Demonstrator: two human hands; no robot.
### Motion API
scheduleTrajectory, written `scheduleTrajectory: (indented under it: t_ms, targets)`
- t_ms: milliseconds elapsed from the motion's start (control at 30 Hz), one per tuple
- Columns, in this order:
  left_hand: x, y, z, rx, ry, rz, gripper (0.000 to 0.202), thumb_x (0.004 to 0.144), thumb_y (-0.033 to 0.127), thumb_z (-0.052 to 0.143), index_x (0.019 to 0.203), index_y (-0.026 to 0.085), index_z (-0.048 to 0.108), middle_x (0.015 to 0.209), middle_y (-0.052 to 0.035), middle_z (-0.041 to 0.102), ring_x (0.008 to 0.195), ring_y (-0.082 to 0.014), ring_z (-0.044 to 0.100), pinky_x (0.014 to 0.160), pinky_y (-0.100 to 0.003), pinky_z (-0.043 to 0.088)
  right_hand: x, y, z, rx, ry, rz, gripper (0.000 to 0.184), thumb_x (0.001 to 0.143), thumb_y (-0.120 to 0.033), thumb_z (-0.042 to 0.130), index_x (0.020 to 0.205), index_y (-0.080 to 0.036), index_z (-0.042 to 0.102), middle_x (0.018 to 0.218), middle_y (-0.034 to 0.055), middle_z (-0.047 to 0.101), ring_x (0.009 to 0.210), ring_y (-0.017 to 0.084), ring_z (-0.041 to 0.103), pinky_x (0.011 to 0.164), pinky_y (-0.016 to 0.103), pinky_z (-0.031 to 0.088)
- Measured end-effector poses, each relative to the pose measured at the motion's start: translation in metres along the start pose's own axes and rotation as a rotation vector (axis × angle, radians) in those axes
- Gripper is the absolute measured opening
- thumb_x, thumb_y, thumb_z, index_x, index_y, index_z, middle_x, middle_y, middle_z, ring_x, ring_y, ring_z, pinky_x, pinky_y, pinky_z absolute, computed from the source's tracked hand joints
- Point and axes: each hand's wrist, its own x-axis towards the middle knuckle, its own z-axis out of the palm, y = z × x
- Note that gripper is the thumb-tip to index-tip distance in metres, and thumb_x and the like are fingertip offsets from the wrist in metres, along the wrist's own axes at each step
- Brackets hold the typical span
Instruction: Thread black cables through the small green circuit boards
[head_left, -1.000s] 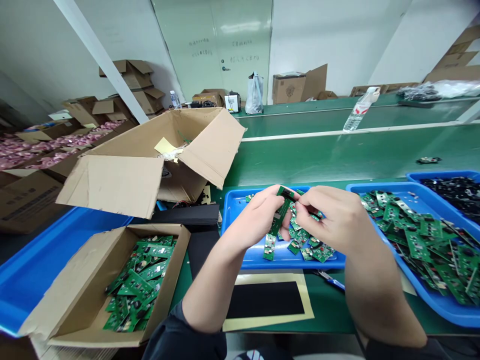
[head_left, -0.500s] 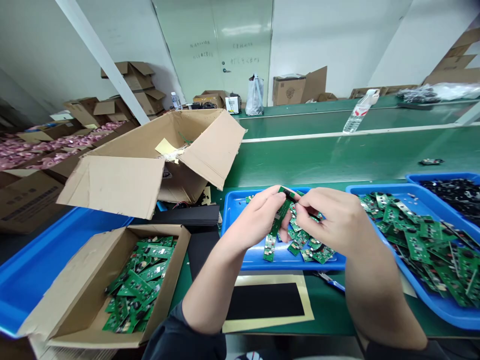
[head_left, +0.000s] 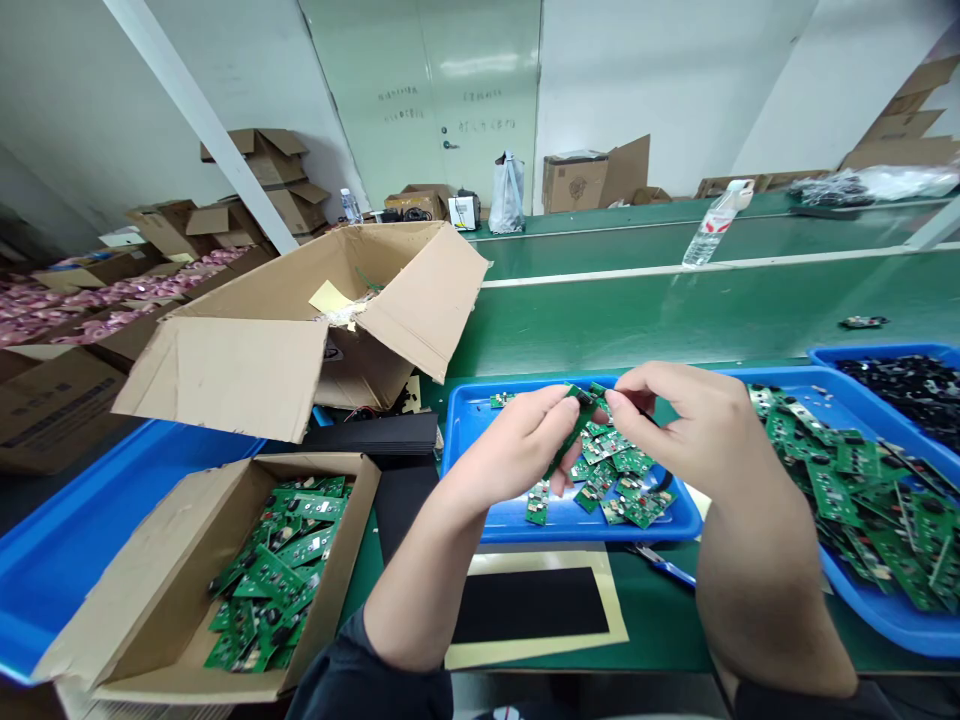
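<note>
A green circuit board (head_left: 571, 440) is gripped between the thumb and fingers of my left hand (head_left: 529, 435), tilted above the middle blue tray (head_left: 469, 440). Close to its upper end, my right hand (head_left: 686, 425) is closed in a pinch on a thin black strip (head_left: 639, 410), partly hidden by the fingers. Under both hands, several circuit boards (head_left: 607, 465) lie in the tray. On the bench in front, a black rectangular sheet (head_left: 531, 604) rests on yellowish backing paper (head_left: 616, 622). Blue-handled cutters (head_left: 667, 566) lie just below the tray's edge.
An open carton of boards (head_left: 367, 490) stands at left, a larger open carton (head_left: 247, 370) behind it. At right, a blue tray (head_left: 877, 630) holds many boards; another blue tray (head_left: 832, 352) holds small black parts. A water bottle (head_left: 712, 232) stands at the back.
My right hand has moved right, away from the board's upper end, with the black strip. My left hand has tilted the board, so less of its face shows.
</note>
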Motion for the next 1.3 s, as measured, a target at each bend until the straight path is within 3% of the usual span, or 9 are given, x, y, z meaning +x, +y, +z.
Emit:
scheduleTrajectory:
  t_ms: [100, 200, 333, 400, 500, 633, 700, 833, 1300]
  targets:
    - [-0.002, 0.003, 0.000, 0.139, -0.072, -0.036, 0.038, 0.098, 0.026, 0.031, 0.062, 0.019, 0.040, 0.050, 0.0053, 0.049, 0.042, -0.0084, 0.053, 0.053, -0.024, 0.045, 0.000, 0.001, 0.000, 0.021, -0.014, 0.012, 0.011, 0.085, -0.018, 0.052, 0.080, -0.019, 0.061, 0.070, 0.0033, 0.065, 0.063, 0.018, 0.062, 0.059, 0.031, 0.049]
    - [-0.002, 0.002, -0.001, 0.137, -0.052, -0.039, 0.033, 0.098, 0.027, 0.030, 0.067, 0.020, 0.040, 0.053, 0.0067, 0.047, 0.041, -0.0082, 0.051, 0.049, -0.023, 0.044, 0.000, -0.003, 0.002, 0.031, 0.035, -0.012, 0.015, 0.087, -0.017, 0.052, 0.096, -0.019, 0.063, 0.107, 0.0122, 0.067, 0.088, 0.024, 0.068, 0.076, 0.038, 0.055]
    - [-0.001, -0.004, -0.005, 0.082, 0.053, 0.024, 0.030, 0.099, 0.032, 0.030, 0.073, 0.020, 0.040, 0.054, 0.0076, 0.046, 0.041, -0.0081, 0.049, 0.046, -0.022, 0.043, -0.001, -0.011, 0.011, 0.058, 0.082, 0.000, 0.037, 0.088, -0.017, 0.056, 0.124, -0.025, 0.056, 0.156, 0.0134, 0.027, 0.112, 0.030, 0.063, 0.093, 0.047, 0.053]
    - [-0.002, -0.005, -0.007, 0.107, 0.081, 0.038, 0.033, 0.099, 0.033, 0.031, 0.069, 0.020, 0.039, 0.054, 0.0070, 0.046, 0.041, -0.0077, 0.048, 0.047, -0.022, 0.043, -0.001, -0.011, 0.014, 0.077, 0.083, 0.031, 0.063, 0.087, -0.018, 0.058, 0.144, -0.028, 0.035, 0.161, 0.0137, 0.013, 0.120, 0.033, 0.059, 0.096, 0.050, 0.051]
    - [-0.004, -0.004, -0.007, 0.109, 0.089, 0.019, 0.031, 0.098, 0.032, 0.031, 0.075, 0.019, 0.046, 0.054, 0.0071, 0.045, 0.041, -0.0080, 0.048, 0.047, -0.023, 0.041, -0.001, -0.005, 0.013, 0.065, 0.153, 0.099, 0.081, 0.085, -0.020, 0.061, 0.153, -0.025, 0.016, 0.155, 0.0188, 0.031, 0.117, 0.033, 0.061, 0.095, 0.052, 0.051]
    - [-0.004, -0.003, -0.005, 0.037, 0.135, 0.055, 0.029, 0.098, 0.033, 0.029, 0.089, 0.018, 0.053, 0.057, 0.0070, 0.045, 0.044, -0.0092, 0.048, 0.052, -0.025, 0.044, -0.004, -0.001, 0.000, 0.072, 0.355, 0.119, 0.022, 0.086, -0.015, 0.058, 0.104, -0.024, 0.067, 0.097, 0.0073, 0.072, 0.088, 0.023, 0.070, 0.080, 0.039, 0.056]
    - [-0.005, -0.002, -0.005, 0.040, 0.150, 0.064, 0.028, 0.098, 0.033, 0.029, 0.088, 0.019, 0.051, 0.059, 0.0064, 0.046, 0.048, -0.0099, 0.050, 0.053, -0.026, 0.045, -0.005, -0.007, -0.005, 0.155, 0.296, 0.126, 0.013, 0.087, -0.016, 0.058, 0.083, -0.024, 0.068, 0.077, 0.0018, 0.070, 0.072, 0.018, 0.068, 0.067, 0.031, 0.055]
    - [-0.006, -0.001, -0.003, 0.183, 0.117, 0.070, 0.030, 0.099, 0.032, 0.029, 0.075, 0.021, 0.042, 0.061, 0.0042, 0.048, 0.054, -0.0118, 0.051, 0.056, -0.027, 0.042, -0.005, -0.018, -0.002, 0.286, 0.021, 0.141, 0.010, 0.088, -0.021, 0.058, 0.084, -0.022, 0.066, 0.076, 0.0009, 0.071, 0.067, 0.015, 0.066, 0.062, 0.026, 0.053]
    - [0.001, 0.002, 0.006, 0.618, 0.125, 0.131, 0.028, 0.099, 0.027, 0.030, 0.071, 0.023, 0.027, 0.060, 0.0060, 0.036, 0.052, -0.0122, 0.033, 0.053, -0.027, 0.024, -0.002, -0.013, 0.006, 0.322, 0.120, 0.323, 0.011, 0.082, -0.019, 0.061, 0.072, -0.021, 0.061, 0.065, -0.0012, 0.066, 0.058, 0.013, 0.063, 0.056, 0.023, 0.051]
